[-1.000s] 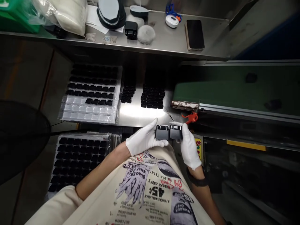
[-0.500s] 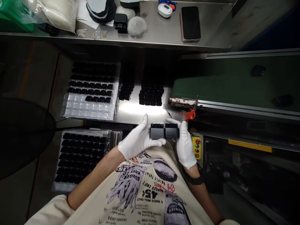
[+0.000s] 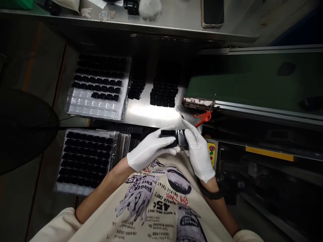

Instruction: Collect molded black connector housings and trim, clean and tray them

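Both hands wear white gloves and meet close to my chest, just below the steel table's front edge (image 3: 151, 123). My left hand (image 3: 148, 149) is closed round a small black plastic block (image 3: 168, 133). My right hand (image 3: 198, 151) is closed over a second black block (image 3: 181, 138) pressed against the first, its fingers covering most of it. The two blocks sit side by side, tipped so their top edges face me.
Stacks of black parts (image 3: 163, 94) stand mid-table. A clear tray with rows of black parts (image 3: 97, 87) lies at the left, another full tray (image 3: 84, 158) lower down. A green conveyor belt (image 3: 252, 87), red clip (image 3: 203, 117), button box (image 3: 211, 153), shelf with a phone (image 3: 212, 11).
The blocks have tilted from facing me flat to edge-on, and my right hand's fingers have folded over its block. The camera has tipped downward; the shelf moved up the frame.
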Demonstrator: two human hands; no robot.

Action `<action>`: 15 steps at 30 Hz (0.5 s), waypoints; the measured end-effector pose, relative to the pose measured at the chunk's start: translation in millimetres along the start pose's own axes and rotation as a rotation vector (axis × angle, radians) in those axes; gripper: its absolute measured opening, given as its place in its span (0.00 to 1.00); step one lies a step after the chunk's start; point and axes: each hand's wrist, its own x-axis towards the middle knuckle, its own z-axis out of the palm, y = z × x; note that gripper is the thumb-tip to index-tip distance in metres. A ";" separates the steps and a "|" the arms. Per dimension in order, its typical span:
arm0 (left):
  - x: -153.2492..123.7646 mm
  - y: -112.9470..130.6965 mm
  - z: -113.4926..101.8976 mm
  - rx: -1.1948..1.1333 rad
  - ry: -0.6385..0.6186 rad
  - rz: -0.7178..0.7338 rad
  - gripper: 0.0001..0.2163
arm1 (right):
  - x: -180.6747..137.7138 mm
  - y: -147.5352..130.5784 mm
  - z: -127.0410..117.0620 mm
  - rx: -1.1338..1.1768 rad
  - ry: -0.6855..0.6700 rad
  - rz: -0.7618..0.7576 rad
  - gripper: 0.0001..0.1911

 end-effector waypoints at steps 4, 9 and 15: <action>-6.1 -7.2 6.5 0.101 0.028 0.041 0.37 | -8.2 -6.0 -4.3 -0.032 0.034 -0.028 0.25; -9.3 -9.7 15.7 0.133 0.032 0.079 0.37 | -15.3 -10.9 -9.3 -0.104 0.101 -0.129 0.22; -9.0 -11.0 24.5 0.204 0.090 0.095 0.35 | -21.3 -9.2 -7.2 -0.119 0.142 -0.184 0.22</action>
